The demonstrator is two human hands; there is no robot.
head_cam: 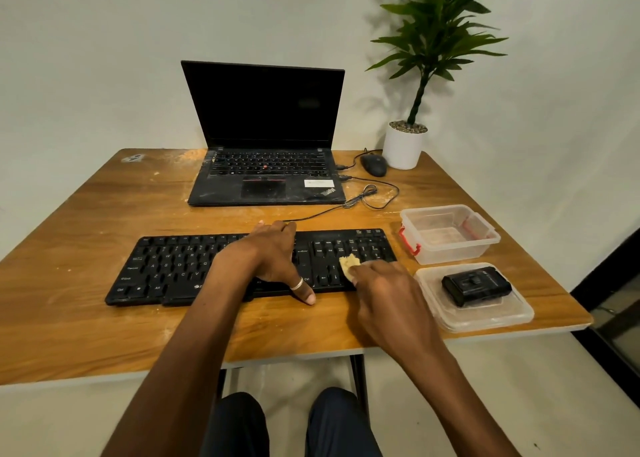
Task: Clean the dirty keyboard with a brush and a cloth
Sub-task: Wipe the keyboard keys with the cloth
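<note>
A person's left hand (273, 252) lies spread flat across the middle of a long black plastic keyboard (173, 266) on a worn wooden table (86, 318), thumb reaching past its near edge, holding nothing. The right hand (384, 290) curls its fingers round a small crumpled pale-yellow cloth (348, 262) — pressed against keys near the keyboard's right end.

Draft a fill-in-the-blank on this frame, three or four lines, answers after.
The right hand presses a yellowish ____ onto the keyboard.
The left hand, resting on the keyboard, wears a ____ on its thumb.
The mouse lies beside the white ____ that holds the plant.
The clear box has ____ clips.
Missing: cloth; ring; pot; red.
</note>
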